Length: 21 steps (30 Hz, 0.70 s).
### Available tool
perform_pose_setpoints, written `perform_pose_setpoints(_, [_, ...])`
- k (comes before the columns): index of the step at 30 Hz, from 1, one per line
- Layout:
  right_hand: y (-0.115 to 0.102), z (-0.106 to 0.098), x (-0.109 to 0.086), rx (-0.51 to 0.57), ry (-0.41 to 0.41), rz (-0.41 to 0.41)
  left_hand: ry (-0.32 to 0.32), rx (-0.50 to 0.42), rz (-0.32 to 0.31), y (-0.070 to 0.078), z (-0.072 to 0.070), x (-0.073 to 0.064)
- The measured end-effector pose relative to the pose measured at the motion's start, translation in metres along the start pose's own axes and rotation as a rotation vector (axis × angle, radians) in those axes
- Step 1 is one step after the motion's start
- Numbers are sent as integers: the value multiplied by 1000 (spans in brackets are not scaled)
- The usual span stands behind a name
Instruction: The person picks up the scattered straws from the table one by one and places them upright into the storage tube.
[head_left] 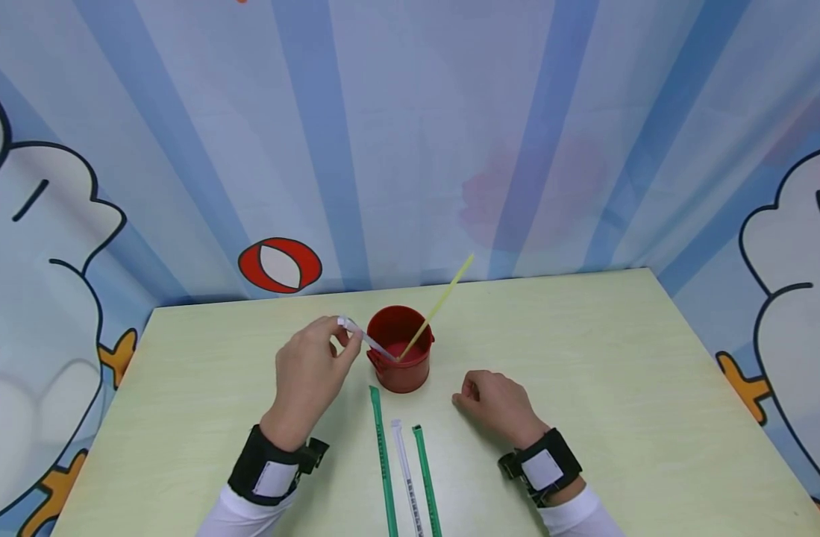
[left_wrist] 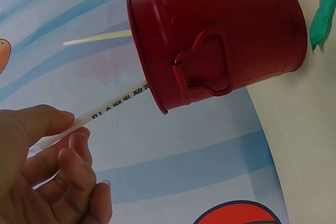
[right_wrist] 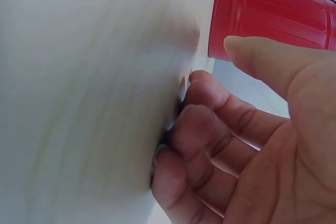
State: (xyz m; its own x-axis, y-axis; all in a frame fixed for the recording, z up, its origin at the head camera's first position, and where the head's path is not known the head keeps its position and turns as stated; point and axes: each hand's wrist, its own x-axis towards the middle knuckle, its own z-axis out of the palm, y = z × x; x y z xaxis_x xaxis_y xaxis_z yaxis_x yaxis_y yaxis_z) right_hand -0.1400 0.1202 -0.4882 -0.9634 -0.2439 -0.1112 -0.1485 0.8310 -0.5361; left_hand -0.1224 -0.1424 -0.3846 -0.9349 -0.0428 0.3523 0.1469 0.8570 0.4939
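Note:
My left hand (head_left: 312,371) pinches a straw in a white wrapper (head_left: 377,347) between thumb and forefinger. The straw slants down over the rim, its lower end inside a small red metal bucket (head_left: 410,374). Dark printing runs along the wrapper (left_wrist: 113,106) in the left wrist view. A yellow straw (head_left: 445,300) leans in the same bucket, its top sticking out to the right. To the right of the bucket, my right hand (head_left: 495,403) rests on the table with fingers loosely curled and nothing in them; the bucket's side (right_wrist: 283,11) shows beyond its thumb.
In front of the bucket lie a longer green-wrapped straw (head_left: 383,462), a white-wrapped straw (head_left: 406,473) and another green-wrapped straw (head_left: 425,473), side by side on the pale table (head_left: 624,388). Behind the table's far edge hangs a blue striped cloth (head_left: 416,149).

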Motion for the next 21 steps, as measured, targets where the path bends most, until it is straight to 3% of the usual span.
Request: perform_pose_setpoints(21, [0, 0, -1, -5, 1, 8, -68, 22, -50, -6, 4, 0])
